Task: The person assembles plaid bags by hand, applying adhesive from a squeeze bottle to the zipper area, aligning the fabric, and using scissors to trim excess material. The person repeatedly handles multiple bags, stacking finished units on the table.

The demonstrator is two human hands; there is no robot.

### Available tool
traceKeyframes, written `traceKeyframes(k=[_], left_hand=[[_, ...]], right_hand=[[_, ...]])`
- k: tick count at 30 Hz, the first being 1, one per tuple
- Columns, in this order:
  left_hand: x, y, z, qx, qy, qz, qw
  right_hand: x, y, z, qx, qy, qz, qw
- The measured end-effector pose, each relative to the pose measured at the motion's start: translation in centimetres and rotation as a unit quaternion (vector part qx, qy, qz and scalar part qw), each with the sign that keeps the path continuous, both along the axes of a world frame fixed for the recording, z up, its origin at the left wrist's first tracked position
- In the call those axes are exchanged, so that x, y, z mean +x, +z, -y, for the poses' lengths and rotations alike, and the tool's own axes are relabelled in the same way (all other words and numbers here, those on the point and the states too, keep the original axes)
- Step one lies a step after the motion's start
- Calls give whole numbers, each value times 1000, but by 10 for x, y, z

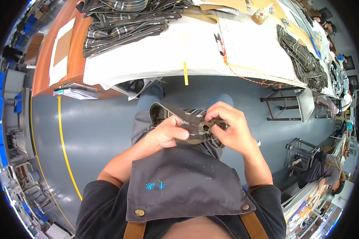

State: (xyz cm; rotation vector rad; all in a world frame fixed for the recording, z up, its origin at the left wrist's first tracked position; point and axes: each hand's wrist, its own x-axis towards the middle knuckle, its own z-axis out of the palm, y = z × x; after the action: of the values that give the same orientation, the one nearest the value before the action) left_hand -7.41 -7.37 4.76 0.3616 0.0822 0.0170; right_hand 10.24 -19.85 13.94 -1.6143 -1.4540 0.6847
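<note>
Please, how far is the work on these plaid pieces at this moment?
Done: cannot tell for sure; a stack of plaid pieces lies on the white table. In hand: the left hand and right hand pinch one small plaid piece. Left: maybe the plaid heap at the right.

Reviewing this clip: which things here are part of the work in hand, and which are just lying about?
In hand:
- plaid fabric piece, pinched by left hand and right hand

Lying about:
- stack of plaid fabric on the white table
- scissors
- yellow strip
- another plaid pile
- stool
</note>
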Motion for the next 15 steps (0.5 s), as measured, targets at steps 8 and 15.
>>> traceKeyframes(k=[8, 15], left_hand=[[9, 13, -10, -21, 12, 50, 998], [8, 33, -14, -59, 50, 119, 990]], right_hand=[[-4, 28, -18, 85, -21, -142, 986], [-21, 18, -36, 101, -116, -241, 958]])
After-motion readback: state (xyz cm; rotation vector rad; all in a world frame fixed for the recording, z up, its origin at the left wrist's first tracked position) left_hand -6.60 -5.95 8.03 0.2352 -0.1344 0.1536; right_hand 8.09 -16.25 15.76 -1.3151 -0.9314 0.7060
